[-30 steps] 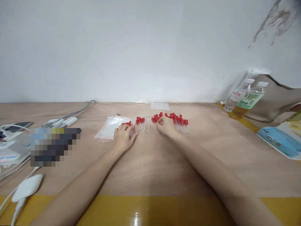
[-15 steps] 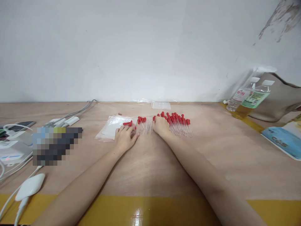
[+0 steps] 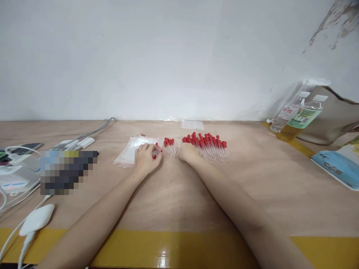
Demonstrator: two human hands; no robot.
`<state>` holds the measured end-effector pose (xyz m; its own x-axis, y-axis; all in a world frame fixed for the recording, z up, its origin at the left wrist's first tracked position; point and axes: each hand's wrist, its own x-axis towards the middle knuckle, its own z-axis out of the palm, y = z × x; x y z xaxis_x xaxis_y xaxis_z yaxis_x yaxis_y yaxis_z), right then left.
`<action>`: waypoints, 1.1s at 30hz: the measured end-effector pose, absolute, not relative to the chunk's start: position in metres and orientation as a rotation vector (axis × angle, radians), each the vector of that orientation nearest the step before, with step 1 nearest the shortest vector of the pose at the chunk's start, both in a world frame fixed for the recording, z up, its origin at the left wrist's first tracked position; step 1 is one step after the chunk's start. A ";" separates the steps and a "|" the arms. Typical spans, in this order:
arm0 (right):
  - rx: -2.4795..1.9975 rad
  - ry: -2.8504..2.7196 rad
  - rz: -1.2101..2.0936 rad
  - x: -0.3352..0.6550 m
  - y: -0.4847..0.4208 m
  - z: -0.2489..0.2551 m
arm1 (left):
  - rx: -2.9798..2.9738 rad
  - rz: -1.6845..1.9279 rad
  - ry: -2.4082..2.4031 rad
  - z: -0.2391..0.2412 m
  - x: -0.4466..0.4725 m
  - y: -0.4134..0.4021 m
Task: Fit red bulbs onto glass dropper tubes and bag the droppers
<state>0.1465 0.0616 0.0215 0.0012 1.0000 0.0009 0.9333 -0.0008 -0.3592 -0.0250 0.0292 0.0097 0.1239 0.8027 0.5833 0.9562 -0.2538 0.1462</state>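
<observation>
My left hand (image 3: 146,158) rests over the right side of a stack of clear plastic bags (image 3: 125,153), its fingers curled. Red bulb ends of droppers (image 3: 154,157) show between its thumb and fingers; their tubes are hidden. Just right of it lies a small group of red-bulbed droppers (image 3: 169,147) with thin clear tubes. My right hand (image 3: 188,151) is closed at the table between this group and a larger heap of droppers (image 3: 211,144). Its fingertips face away, so what they grip cannot be made out.
A small pile of clear bags (image 3: 192,125) lies by the wall. White chargers and cables (image 3: 36,220) spread along the left, near a blurred dark object (image 3: 68,173). Two bottles (image 3: 304,116), a grey-brown bag (image 3: 331,119) and a blue packet (image 3: 335,168) are at the right.
My right hand has shifted slightly left and down, uncovering more red bulbs of the larger heap. My left hand has moved slightly left and up, and the red bulbs above its fingers are now mostly hidden.
</observation>
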 end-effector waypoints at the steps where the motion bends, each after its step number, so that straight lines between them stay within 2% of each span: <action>1: -2.009 -2.030 0.368 0.147 0.060 0.023 | -2.188 -0.861 -1.700 0.010 -0.025 0.032; 4: -1.966 -2.056 0.326 0.154 0.048 0.027 | -2.366 -0.844 -1.643 0.010 -0.022 0.041; 12: -1.814 -2.176 0.043 0.208 -0.007 0.020 | -2.430 -0.382 -1.688 0.014 -0.015 0.059; 21: -1.428 -2.115 -0.031 0.240 -0.008 -0.023 | -2.378 -0.369 -1.747 0.012 -0.010 0.062; 24: -1.303 -2.038 -0.035 0.240 -0.006 -0.029 | -2.313 -0.596 -1.751 0.014 -0.009 0.055; 27: -1.230 -2.020 0.021 0.239 -0.008 -0.026 | -2.301 -1.091 -1.710 0.016 -0.009 0.042; 33: -1.242 -1.992 0.091 0.237 -0.016 -0.019 | -2.884 -1.804 -1.861 0.001 0.005 0.010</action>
<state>0.2372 -0.0156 -0.0188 -0.2267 0.7908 0.5685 0.7358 0.5215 -0.4320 0.0050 0.0101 0.0013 0.2221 0.9339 0.2801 0.3089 -0.3399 0.8883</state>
